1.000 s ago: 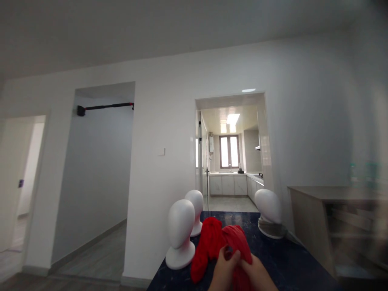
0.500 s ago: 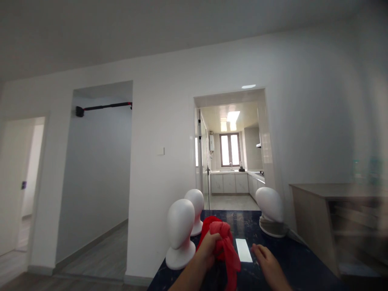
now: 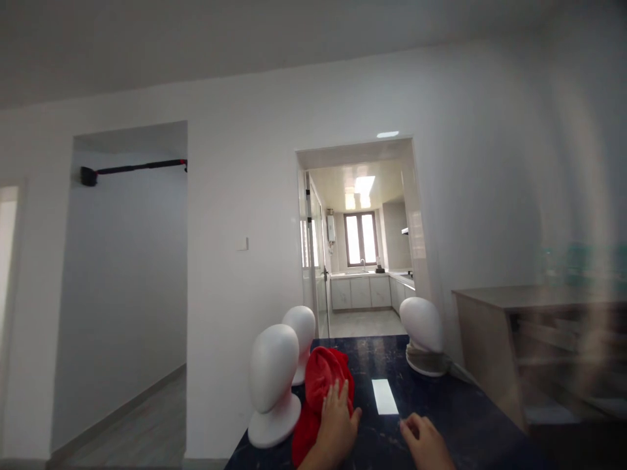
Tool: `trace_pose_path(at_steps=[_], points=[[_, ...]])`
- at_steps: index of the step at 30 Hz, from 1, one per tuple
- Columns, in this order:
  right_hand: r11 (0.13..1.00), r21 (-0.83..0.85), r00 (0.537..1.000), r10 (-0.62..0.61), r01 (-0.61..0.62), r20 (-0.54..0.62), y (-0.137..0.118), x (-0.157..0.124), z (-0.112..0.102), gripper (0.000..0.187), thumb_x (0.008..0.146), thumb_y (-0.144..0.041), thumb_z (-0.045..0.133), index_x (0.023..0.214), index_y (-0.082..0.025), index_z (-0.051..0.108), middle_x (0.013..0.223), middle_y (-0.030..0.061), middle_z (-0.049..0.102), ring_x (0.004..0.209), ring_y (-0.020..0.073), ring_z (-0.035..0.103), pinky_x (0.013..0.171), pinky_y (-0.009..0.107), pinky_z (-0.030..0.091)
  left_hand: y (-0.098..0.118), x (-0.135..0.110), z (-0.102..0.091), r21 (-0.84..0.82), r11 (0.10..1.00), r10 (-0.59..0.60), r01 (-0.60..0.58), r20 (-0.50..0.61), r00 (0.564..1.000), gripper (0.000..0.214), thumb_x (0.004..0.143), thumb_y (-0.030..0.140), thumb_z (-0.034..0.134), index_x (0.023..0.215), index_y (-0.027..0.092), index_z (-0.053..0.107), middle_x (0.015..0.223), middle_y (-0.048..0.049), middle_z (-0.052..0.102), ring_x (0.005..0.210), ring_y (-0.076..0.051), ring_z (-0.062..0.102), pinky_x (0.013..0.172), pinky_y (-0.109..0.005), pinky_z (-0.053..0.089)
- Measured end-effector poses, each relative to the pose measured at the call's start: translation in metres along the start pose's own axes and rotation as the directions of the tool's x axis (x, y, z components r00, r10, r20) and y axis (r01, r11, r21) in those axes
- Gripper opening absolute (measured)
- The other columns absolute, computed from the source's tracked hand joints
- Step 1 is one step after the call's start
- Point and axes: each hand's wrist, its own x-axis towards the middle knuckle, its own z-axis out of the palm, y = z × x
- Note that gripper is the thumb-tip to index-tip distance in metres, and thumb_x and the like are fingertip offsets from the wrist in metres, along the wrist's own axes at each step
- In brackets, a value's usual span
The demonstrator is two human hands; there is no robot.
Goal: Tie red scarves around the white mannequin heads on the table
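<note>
A red cloth [image 3: 321, 385] lies bunched on the dark marble table [image 3: 441, 418], just right of the nearest white mannequin head [image 3: 272, 384]. My left hand [image 3: 337, 424] rests flat on the cloth with fingers spread. My right hand [image 3: 425, 444] hovers over the table to the right, fingers loosely curled, holding nothing. A second white head [image 3: 302, 339] stands behind the first, and a third [image 3: 422, 334] stands at the table's far right.
A wooden shelf unit [image 3: 533, 346] stands to the right of the table. Beyond the table a doorway [image 3: 360, 241] opens into a kitchen. At the left another doorway holds a black pull-up bar [image 3: 132, 168].
Both hands let go of the lifted red cloth. My left hand laid it down beside the near head and now presses on it. My right hand moved off to the right.
</note>
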Motion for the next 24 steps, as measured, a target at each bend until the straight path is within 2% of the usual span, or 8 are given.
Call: trace_pose_path(at_steps=[4, 7, 9, 11, 15, 17, 20, 24], points=[[0.999, 0.046, 1.0, 0.014, -0.013, -0.02, -0.006, -0.003, 0.004, 0.026, 0.081, -0.045, 0.058, 0.07, -0.024, 0.068, 0.082, 0.0075, 0.072, 0.081, 0.0248, 0.068, 0.078, 0.034, 0.05, 0.003, -0.03, 0.028, -0.245, 0.951, 0.162, -0.187, -0.116, 0.98, 0.061, 0.091, 0.033, 0.054, 0.15, 0.019, 0.054, 0.17, -0.012, 0.039, 0.16, -0.03, 0.027, 0.132, -0.048, 0.02], [0.995, 0.09, 0.999, 0.035, -0.033, -0.023, -0.008, -0.002, 0.007, 0.02, 0.077, -0.044, 0.064, 0.072, -0.024, 0.069, 0.082, 0.0076, 0.073, 0.083, 0.0281, 0.068, 0.081, 0.037, 0.051, -0.005, -0.042, 0.037, -0.411, 0.836, 0.301, -0.363, -0.209, 0.93, 0.036, 0.085, 0.026, 0.058, 0.119, 0.022, 0.071, 0.139, -0.014, 0.065, 0.129, -0.029, 0.062, 0.114, -0.043, 0.046], [0.996, 0.089, 1.0, 0.03, -0.029, -0.01, -0.008, 0.006, 0.003, 0.019, 0.078, -0.042, 0.063, 0.075, -0.024, 0.071, 0.083, 0.0076, 0.073, 0.085, 0.0284, 0.069, 0.081, 0.037, 0.051, -0.009, -0.045, 0.042, -0.435, 0.813, 0.354, -0.387, -0.158, 0.922, 0.026, 0.079, 0.018, 0.059, 0.101, 0.023, 0.071, 0.117, -0.0096, 0.07, 0.096, -0.023, 0.071, 0.093, -0.034, 0.054], [1.0, -0.007, 1.0, -0.003, 0.003, -0.002, -0.006, 0.022, -0.009, 0.019, 0.081, -0.039, 0.062, 0.077, -0.023, 0.072, 0.085, 0.0071, 0.074, 0.085, 0.0263, 0.069, 0.079, 0.035, 0.051, -0.011, -0.045, 0.045, -0.439, 0.823, 0.374, -0.361, -0.061, 0.925, 0.025, 0.075, 0.013, 0.058, 0.095, 0.023, 0.068, 0.108, -0.0053, 0.069, 0.078, -0.016, 0.066, 0.079, -0.027, 0.052], [0.884, -0.467, 0.997, -0.028, -0.012, -0.078, 0.016, 0.069, -0.059, 0.02, 0.085, -0.029, 0.058, 0.081, -0.019, 0.075, 0.091, 0.012, 0.075, 0.091, 0.0265, 0.07, 0.085, 0.035, 0.05, -0.009, -0.042, 0.043, -0.366, 0.867, 0.384, -0.337, 0.06, 0.921, 0.032, 0.068, 0.004, 0.058, 0.094, 0.022, 0.067, 0.105, -0.0032, 0.066, 0.086, -0.015, 0.063, 0.082, -0.026, 0.047], [0.836, -0.545, 0.993, -0.005, -0.059, -0.116, 0.035, 0.092, -0.089, 0.024, 0.086, -0.023, 0.055, 0.085, -0.015, 0.078, 0.101, 0.0202, 0.075, 0.102, 0.0334, 0.069, 0.09, 0.042, 0.049, -0.009, -0.04, 0.043, -0.33, 0.888, 0.37, -0.32, 0.1, 0.924, 0.037, 0.066, 0.001, 0.057, 0.095, 0.022, 0.067, 0.106, -0.0039, 0.065, 0.094, -0.017, 0.062, 0.086, -0.027, 0.045], [0.782, -0.618, 0.992, 0.006, -0.083, -0.126, 0.066, 0.119, -0.123, 0.027, 0.082, -0.017, 0.055, 0.092, -0.015, 0.08, 0.129, 0.023, 0.07, 0.127, 0.0379, 0.061, 0.102, 0.047, 0.046, -0.011, -0.037, 0.048, -0.297, 0.905, 0.359, -0.305, 0.147, 0.922, 0.039, 0.068, 0.001, 0.058, 0.099, 0.022, 0.068, 0.111, -0.0054, 0.065, 0.104, -0.02, 0.061, 0.092, -0.031, 0.045], [0.682, -0.728, 0.998, 0.044, -0.068, -0.051, 0.1, 0.15, -0.137, 0.033, 0.079, -0.015, 0.056, 0.094, -0.018, 0.084, 0.151, 0.0193, 0.06, 0.146, 0.0442, 0.047, 0.115, 0.059, 0.036, -0.01, -0.036, 0.057, -0.278, 0.915, 0.348, -0.292, 0.181, 0.92, 0.038, 0.07, 0.004, 0.061, 0.101, 0.025, 0.07, 0.117, -0.0057, 0.065, 0.11, -0.023, 0.059, 0.097, -0.034, 0.043]])
